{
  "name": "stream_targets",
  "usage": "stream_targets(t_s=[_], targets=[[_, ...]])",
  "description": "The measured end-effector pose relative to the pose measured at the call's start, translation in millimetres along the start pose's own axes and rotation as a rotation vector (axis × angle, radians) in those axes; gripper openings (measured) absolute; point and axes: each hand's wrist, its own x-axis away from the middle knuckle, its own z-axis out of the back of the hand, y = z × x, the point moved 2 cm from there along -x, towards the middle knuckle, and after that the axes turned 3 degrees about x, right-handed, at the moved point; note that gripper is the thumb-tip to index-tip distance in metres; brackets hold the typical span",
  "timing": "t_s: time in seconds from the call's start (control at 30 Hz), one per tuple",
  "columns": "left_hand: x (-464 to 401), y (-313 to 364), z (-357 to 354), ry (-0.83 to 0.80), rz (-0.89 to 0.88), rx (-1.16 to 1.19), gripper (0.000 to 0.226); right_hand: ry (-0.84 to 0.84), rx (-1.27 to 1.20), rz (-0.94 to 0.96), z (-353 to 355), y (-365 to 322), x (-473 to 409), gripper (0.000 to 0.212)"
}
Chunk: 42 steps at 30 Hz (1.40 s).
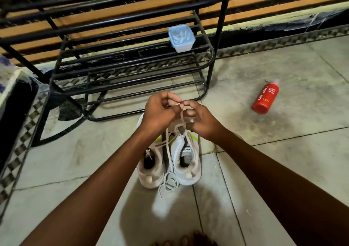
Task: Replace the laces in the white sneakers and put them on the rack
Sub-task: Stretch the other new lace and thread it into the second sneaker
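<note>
Two white sneakers stand side by side on the tiled floor, heels toward me: the left sneaker [151, 167] and the right sneaker [187, 159]. A white lace [168, 151] runs up from the right sneaker's eyelets to my hands, and its loose end coils on the floor between the heels. My left hand [160, 111] pinches the lace above the sneakers' toes. My right hand [200, 119] is curled beside it, fingertips at the same lace. The black metal rack [132, 57] stands just beyond the sneakers.
A small clear box with a blue rim [181, 38] sits on the rack's middle shelf. A red body wash bottle [265, 99] lies on the floor to the right. A dark bundle [17, 113] sits at the far left.
</note>
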Motion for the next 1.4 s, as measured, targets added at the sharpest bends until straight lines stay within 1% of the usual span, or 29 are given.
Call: stream_targets(t_s=[0.03, 0.1, 0.2, 0.27, 0.33, 0.4, 0.5, 0.6, 0.73, 0.83, 0.9, 0.93, 1.0, 1.07, 1.13, 1.23, 1.27, 1.3, 1.33, 1.37, 1.4], targets=[[2.6, 8.9, 5.7, 0.004, -0.025, 0.015, 0.013, -0.032, -0.115, 0.002, 0.9, -7.6, -0.3, 0.053], [7.1, 23.3, 19.9, 0.000, -0.077, 0.043, 0.013, -0.031, -0.223, 0.061, 5.7, -25.3, -2.1, 0.048], [9.4, 31.2, 40.7, -0.004, -0.123, 0.076, 0.006, 0.042, -0.236, 0.155, 15.7, -50.3, -6.9, 0.030], [11.3, 29.3, 55.3, 0.013, -0.154, 0.043, 0.005, 0.127, -0.193, 0.158, 21.2, -65.1, -11.7, 0.014], [13.4, 22.4, 71.7, 0.033, -0.171, 0.004, 0.008, 0.230, -0.182, 0.127, 29.6, -73.3, -17.2, 0.006], [13.8, 10.7, 90.8, 0.057, -0.180, -0.031, 0.009, 0.343, -0.185, 0.059, 40.4, -73.9, -21.1, 0.005], [14.0, -12.9, 119.9, 0.087, -0.182, -0.084, 0.008, 0.495, -0.184, -0.039, 55.3, -68.5, -19.2, 0.011], [14.2, -39.5, 144.8, 0.095, -0.130, -0.143, 0.006, 0.543, -0.142, -0.095, 64.8, -61.0, -12.5, 0.008], [13.6, -73.6, 179.2, 0.139, -0.008, -0.257, 0.006, 0.615, -0.074, -0.101, 74.4, -53.5, -7.6, 0.017], [15.2, -88.5, 198.8, 0.184, 0.096, -0.383, 0.008, 0.633, -0.005, -0.151, 80.9, -45.0, -7.1, 0.013], [14.0, -87.7, 202.9, 0.168, 0.095, -0.465, 0.009, 0.594, 0.066, -0.174, 81.0, -44.7, -6.7, 0.013], [13.0, -82.4, 200.5, 0.135, 0.074, -0.473, 0.009, 0.557, 0.109, -0.177, 78.6, -46.2, -6.3, 0.014], [7.9, -66.0, 186.4, 0.026, -0.005, -0.477, 0.008, 0.465, 0.157, -0.169, 71.5, -48.7, -8.4, 0.016], [1.3, -45.8, 164.3, -0.097, -0.082, -0.482, 0.008, 0.339, 0.201, -0.145, 60.1, -50.6, -14.4, 0.016], [-4.3, -27.6, 137.9, -0.202, -0.147, -0.472, 0.009, 0.215, 0.313, -0.082, 50.8, -48.1, -21.9, 0.016], [-14.8, -15.1, 101.7, -0.288, -0.195, -0.420, 0.005, 0.090, 0.618, 0.048, 35.8, -43.0, -29.1, 0.013], [-15.5, -11.5, 91.4, -0.303, -0.200, -0.384, 0.004, 0.069, 0.672, 0.113, 29.7, -41.0, -30.7, 0.021], [-16.6, -9.9, 81.7, -0.306, -0.205, -0.346, 0.003, 0.037, 0.664, 0.152, 23.0, -38.3, -32.0, 0.033], [-15.6, -7.4, 74.7, -0.291, -0.218, -0.314, 0.002, -0.022, 0.606, 0.151, 15.3, -38.0, -31.2, 0.042], [-14.9, -5.4, 69.2, -0.265, -0.233, -0.292, 0.002, -0.081, 0.514, 0.132, 7.8, -37.7, -30.2, 0.044], [-14.6, -3.7, 63.8, -0.239, -0.241, -0.274, 0.003, -0.136, 0.407, 0.103, 1.7, -39.9, -28.9, 0.040]])
